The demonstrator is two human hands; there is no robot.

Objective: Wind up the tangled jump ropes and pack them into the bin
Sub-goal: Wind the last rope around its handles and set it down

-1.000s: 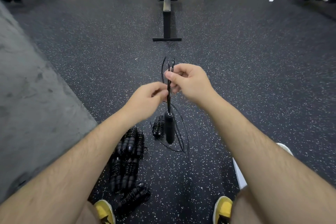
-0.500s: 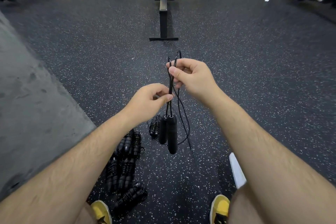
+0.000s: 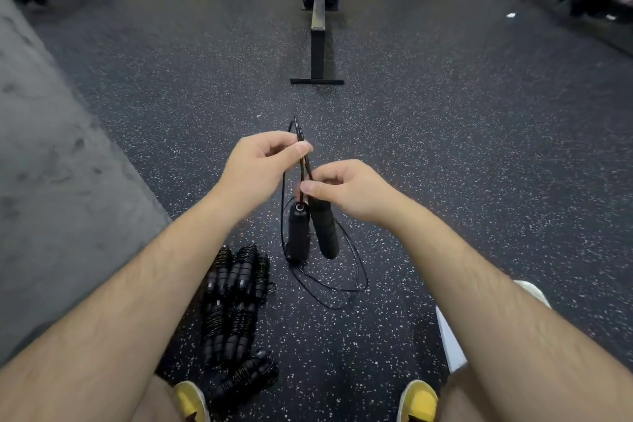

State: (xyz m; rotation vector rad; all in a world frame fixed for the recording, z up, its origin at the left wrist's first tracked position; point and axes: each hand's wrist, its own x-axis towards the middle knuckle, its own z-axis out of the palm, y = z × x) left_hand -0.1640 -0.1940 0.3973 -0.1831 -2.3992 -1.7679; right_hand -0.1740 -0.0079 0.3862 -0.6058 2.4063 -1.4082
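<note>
Hanging between both hands, the jump rope (image 3: 303, 168) runs nearly upright as seen from the head camera.

- Left hand (image 3: 263, 161): higher and farther out, thumb and fingers pinched on the folded top of the cord bunch.
- Right hand (image 3: 346, 188): lower, pinched on the same strands just above the two handles (image 3: 297, 233).
- The handles dangle side by side below the right hand, long axes pointing down at the floor (image 3: 445, 147) and splayed a little at their lower ends.
- Slack cord (image 3: 364, 279) trails off the handles onto the floor, below and slightly right of both hands.
- Wound ropes (image 3: 236, 288) are piled on the floor by the left leg.
- A white object (image 3: 448, 339) shows beside the right leg; cannot tell if it is the bin.

Judgement: the right hand is nearer the handles, so it probably steadies them while the slack gets wrapped along that vertical axis.
</note>
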